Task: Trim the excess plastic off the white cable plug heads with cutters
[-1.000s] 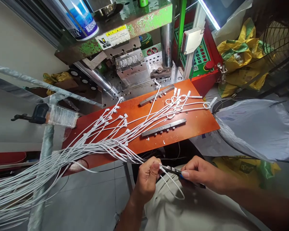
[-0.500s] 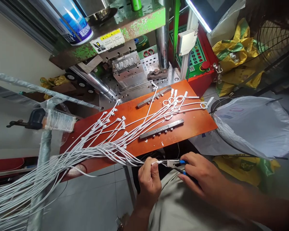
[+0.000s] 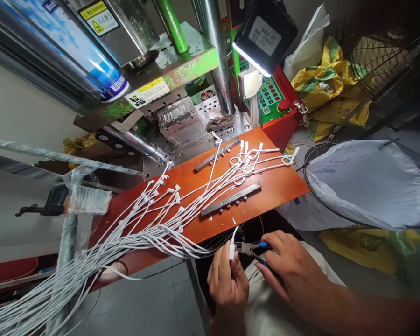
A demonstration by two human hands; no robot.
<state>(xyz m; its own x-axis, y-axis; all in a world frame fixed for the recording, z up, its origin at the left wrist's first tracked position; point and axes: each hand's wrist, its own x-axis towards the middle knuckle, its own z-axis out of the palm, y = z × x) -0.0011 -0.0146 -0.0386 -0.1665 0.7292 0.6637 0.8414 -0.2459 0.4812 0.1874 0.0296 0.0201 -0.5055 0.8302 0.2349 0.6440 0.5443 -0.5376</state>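
Note:
Between the fingertips of my left hand (image 3: 228, 275) is the white connector end of a cable (image 3: 232, 251), its short white cord curving up toward the board. My right hand (image 3: 290, 262) is wrapped round the blue-and-black handles of a pair of cutting pliers (image 3: 247, 248). Their metal jaws lie just right of the connector; whether they touch it I cannot tell. Behind my hands, a thick bundle of white cables (image 3: 140, 237) runs across the orange-brown board (image 3: 280, 186). Several cable ends there have white plugs, and some are looped.
Two metal bars (image 3: 231, 199) lie on the board, with small white scraps nearby. Beyond stands a green press (image 3: 192, 63) with a metal mould (image 3: 178, 116). A red control box (image 3: 283, 105) and a white bag on a hoop (image 3: 367, 182) are at the right. A clamp (image 3: 54, 200) sits left.
My left hand has turned and now holds the white connector upright, slightly lower. The pliers' jaws have moved a little down beside it. The view has tilted upward, showing more of the press.

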